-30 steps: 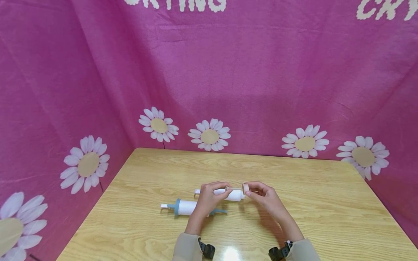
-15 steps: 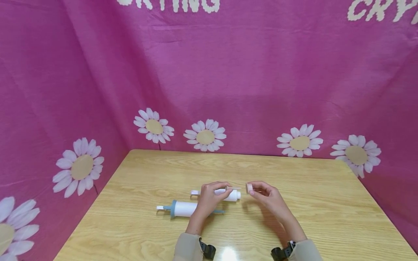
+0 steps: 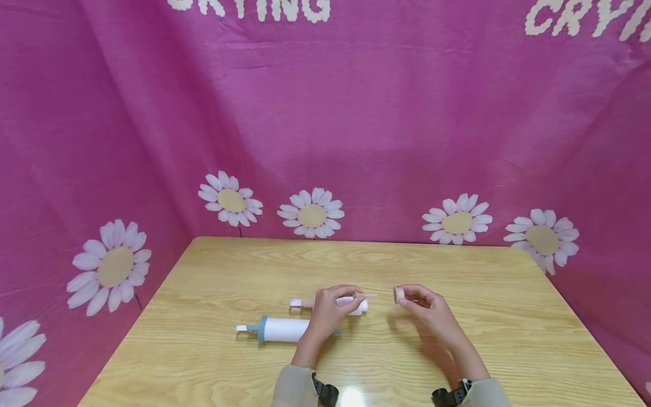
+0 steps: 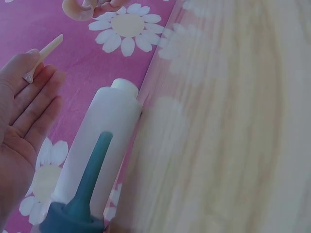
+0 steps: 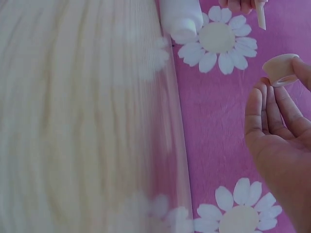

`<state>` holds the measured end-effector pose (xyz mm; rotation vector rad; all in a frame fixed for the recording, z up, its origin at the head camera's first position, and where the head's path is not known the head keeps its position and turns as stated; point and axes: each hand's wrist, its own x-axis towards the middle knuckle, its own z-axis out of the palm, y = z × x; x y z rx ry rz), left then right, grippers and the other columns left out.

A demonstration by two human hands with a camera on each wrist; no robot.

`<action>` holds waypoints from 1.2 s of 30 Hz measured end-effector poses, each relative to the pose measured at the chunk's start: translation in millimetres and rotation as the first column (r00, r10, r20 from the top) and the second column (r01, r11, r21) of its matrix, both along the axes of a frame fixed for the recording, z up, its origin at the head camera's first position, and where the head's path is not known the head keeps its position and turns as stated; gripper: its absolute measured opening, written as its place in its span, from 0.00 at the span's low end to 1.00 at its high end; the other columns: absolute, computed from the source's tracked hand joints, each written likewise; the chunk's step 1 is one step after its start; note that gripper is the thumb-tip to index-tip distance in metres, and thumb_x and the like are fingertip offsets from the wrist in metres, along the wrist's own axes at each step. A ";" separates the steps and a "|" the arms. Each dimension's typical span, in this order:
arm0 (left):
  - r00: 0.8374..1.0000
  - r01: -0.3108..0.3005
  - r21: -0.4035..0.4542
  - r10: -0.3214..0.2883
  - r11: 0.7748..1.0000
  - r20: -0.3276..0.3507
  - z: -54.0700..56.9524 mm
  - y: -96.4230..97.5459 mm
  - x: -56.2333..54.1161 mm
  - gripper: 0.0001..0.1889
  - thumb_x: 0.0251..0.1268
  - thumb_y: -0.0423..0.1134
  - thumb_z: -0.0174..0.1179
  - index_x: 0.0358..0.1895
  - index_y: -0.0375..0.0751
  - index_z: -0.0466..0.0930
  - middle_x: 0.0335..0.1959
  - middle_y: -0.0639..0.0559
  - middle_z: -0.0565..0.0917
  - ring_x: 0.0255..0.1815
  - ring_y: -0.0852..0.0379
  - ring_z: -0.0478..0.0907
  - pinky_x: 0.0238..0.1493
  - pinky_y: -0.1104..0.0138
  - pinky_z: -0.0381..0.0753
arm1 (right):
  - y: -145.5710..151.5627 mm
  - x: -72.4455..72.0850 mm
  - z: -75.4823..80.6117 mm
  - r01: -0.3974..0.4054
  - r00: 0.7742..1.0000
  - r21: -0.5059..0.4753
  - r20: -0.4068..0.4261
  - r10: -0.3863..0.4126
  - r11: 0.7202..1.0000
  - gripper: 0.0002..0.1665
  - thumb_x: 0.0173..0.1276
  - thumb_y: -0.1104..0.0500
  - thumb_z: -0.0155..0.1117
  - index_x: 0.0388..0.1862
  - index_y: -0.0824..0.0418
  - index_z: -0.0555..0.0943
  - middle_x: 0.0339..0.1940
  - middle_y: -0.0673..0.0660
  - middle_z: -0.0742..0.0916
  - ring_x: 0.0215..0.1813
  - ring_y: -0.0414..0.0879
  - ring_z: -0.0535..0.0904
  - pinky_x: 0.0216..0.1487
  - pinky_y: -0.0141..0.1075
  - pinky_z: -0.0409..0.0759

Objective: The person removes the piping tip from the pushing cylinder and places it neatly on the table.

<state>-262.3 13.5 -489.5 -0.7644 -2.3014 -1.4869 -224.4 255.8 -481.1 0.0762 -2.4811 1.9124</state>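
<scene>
Between thumb and fingertips, my left hand (image 3: 328, 310) pinches a thin pale tapered piece (image 4: 49, 49), nozzle-like with a wider base, its narrow end pointing right in the head view. My right hand (image 3: 432, 312) pinches a short pale screw-cap-like ring (image 5: 280, 70) by its edge, apart from the tapered piece. Both hands are raised over the table. Behind and below the left hand lies a white bottle (image 4: 109, 109) with a narrower neck, on its side. Nearer lies a white tube (image 3: 285, 329) with blue-green ends, its tapered blue-green nozzle (image 4: 95, 167) partly hidden by the left wrist.
The wooden table (image 3: 483, 294) reaches back to a pink cloth (image 3: 356, 141) with printed daisies and letters. A second cloth wall runs along the left side. Each wrist wears a black strap with a camera.
My right hand has drawn to the right with the ring, widening the gap from the tapered piece. My left hand keeps its pinch. The head view has turned slightly right.
</scene>
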 end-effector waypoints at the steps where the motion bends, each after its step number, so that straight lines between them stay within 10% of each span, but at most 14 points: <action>1: 1.000 -0.001 -0.005 0.001 1.000 -0.003 -0.4 1.7 0.0 0.06 0.62 0.42 0.67 0.38 0.45 0.88 0.39 0.52 0.90 0.39 0.60 0.85 0.46 0.65 0.86 | 2.3 0.5 -0.5 0.002 1.000 -0.003 0.000 -0.002 1.000 0.26 0.68 0.54 0.65 0.60 0.66 0.77 0.46 0.45 0.84 0.46 0.32 0.80 0.50 0.31 0.83; 36: 0.997 0.068 0.065 -0.070 0.996 0.038 -6.8 47.9 0.1 0.03 0.60 0.38 0.68 0.35 0.44 0.88 0.32 0.50 0.89 0.36 0.60 0.84 0.42 0.56 0.86 | 74.3 21.8 -5.6 0.101 0.995 0.077 0.016 -0.103 0.992 0.28 0.69 0.51 0.64 0.61 0.68 0.75 0.42 0.38 0.84 0.46 0.30 0.78 0.49 0.29 0.80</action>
